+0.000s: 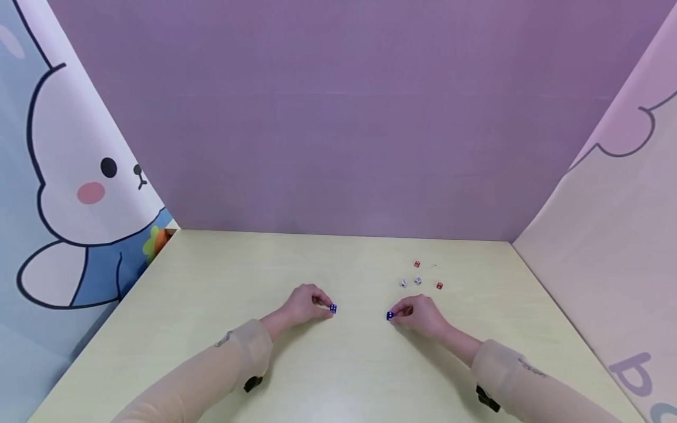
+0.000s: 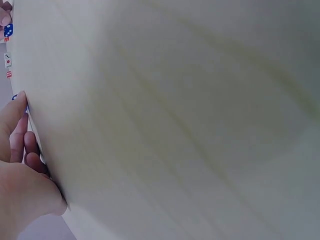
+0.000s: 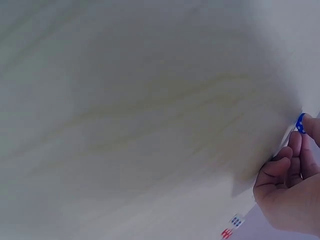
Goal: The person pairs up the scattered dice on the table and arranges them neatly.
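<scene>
My left hand (image 1: 307,304) pinches a blue die (image 1: 333,308) with white pips between thumb and fingertips, low over the table. To its right, my right hand (image 1: 420,314) pinches a second blue die (image 1: 389,316) in the same way. A short stretch of tabletop separates the two dice. In the left wrist view the thumb of the left hand (image 2: 25,165) mostly hides its die. The right wrist view has the right hand (image 3: 295,180) at the edge, its blue die (image 3: 300,123) partly covered by the thumb.
Beyond my right hand lie two white dice (image 1: 418,281) and two red dice, one farther back (image 1: 416,264) and one to the right (image 1: 439,285). The pale wooden table (image 1: 359,376) meets a purple panel (image 1: 344,129) behind and printed side panels left and right.
</scene>
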Motion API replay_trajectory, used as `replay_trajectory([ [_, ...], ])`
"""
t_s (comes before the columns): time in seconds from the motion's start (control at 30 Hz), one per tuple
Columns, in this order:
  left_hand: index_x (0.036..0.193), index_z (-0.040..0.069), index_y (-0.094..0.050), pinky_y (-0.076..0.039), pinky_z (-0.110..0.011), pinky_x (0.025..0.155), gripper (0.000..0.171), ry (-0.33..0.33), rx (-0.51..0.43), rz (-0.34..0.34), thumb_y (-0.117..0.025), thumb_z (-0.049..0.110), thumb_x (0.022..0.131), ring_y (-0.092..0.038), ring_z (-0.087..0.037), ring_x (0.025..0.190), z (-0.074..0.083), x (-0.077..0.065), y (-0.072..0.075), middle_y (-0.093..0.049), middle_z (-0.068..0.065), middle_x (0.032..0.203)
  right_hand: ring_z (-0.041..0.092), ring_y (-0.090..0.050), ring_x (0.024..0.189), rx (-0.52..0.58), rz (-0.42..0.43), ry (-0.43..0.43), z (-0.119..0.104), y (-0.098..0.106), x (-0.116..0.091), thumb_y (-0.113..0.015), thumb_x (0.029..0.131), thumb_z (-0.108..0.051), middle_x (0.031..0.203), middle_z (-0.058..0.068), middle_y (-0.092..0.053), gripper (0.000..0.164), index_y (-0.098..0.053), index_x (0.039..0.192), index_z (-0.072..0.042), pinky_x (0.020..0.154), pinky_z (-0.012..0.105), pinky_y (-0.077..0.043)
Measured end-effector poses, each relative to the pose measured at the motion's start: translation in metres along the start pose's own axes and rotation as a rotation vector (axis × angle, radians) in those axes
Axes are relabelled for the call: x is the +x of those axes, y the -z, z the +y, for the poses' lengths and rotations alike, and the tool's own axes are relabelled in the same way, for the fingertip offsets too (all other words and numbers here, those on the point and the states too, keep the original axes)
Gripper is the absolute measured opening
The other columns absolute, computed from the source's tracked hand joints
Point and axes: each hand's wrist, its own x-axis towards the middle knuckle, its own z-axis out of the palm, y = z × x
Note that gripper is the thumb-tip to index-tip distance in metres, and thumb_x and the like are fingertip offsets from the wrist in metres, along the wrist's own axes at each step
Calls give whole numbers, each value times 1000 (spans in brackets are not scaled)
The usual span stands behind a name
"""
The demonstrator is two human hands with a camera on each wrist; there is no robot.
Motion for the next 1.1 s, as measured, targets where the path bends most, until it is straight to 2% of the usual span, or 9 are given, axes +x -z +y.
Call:
replay_trajectory([
  [0.47,86,12,-73,-42,-24,70,19,8,-20,-14,-83,18,71,-51,-10,76,-1,0,0,-62,4,84,8,-55,66,-7,-66,111,-27,-27,16,-77,74,-5,74,-1,-66,13,-70,85,-5,59,18,-46],
  [0.63,86,12,-73,-43,-25,71,18,29,-30,-10,-83,18,71,-52,-10,77,-1,0,0,-62,4,85,8,-55,67,4,-79,118,-34,-36,24,-76,75,-4,74,-2,-65,12,-70,85,-6,60,19,-47],
  [1.1,86,11,-73,-45,-27,73,19,18,-35,1,-83,16,71,-54,-10,78,1,1,1,-64,2,84,8,-55,65,25,-91,129,-52,-52,45,-76,76,-4,73,-1,-64,13,-69,86,-4,61,20,-47],
])
